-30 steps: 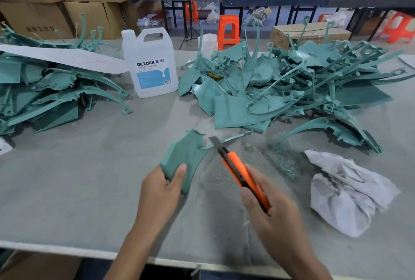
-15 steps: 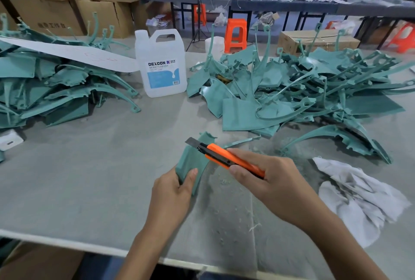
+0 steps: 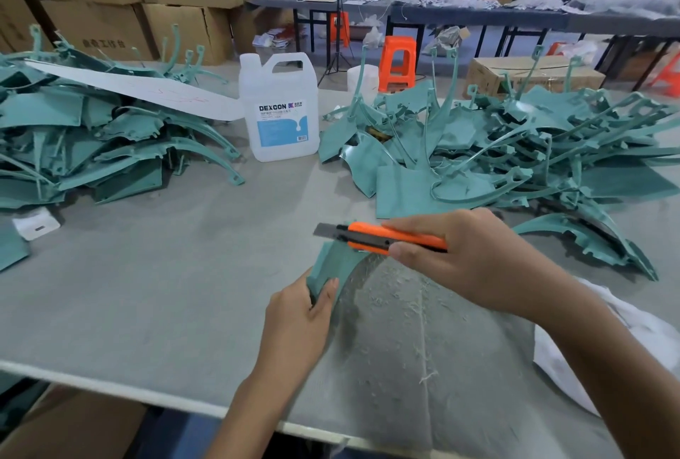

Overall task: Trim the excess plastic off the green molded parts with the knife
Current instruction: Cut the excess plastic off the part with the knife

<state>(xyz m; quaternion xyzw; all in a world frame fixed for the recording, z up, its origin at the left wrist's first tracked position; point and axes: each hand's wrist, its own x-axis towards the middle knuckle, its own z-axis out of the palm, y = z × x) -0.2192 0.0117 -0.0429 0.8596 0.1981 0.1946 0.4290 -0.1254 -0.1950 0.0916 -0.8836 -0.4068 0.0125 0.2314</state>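
Note:
My left hand (image 3: 298, 315) grips the near end of a green molded part (image 3: 333, 263) that stands tilted on the grey table (image 3: 165, 293). My right hand (image 3: 474, 260) holds an orange utility knife (image 3: 379, 237) level across the part's top, with the blade pointing left and its tip just past the top edge. A large heap of green parts (image 3: 496, 156) lies at the back right, and a second pile of green parts (image 3: 92, 149) lies at the back left.
A white DEXCON jug (image 3: 278, 109) stands between the two piles. A crumpled white cloth (image 3: 574, 352) lies at the right under my forearm. Plastic shavings (image 3: 404, 318) litter the table near me. Cardboard boxes, orange stools and people at other tables are behind.
My right hand has swung the knife from pointing away to lying level, blade to the left, over the part's top. The left hand has kept its hold on the part.

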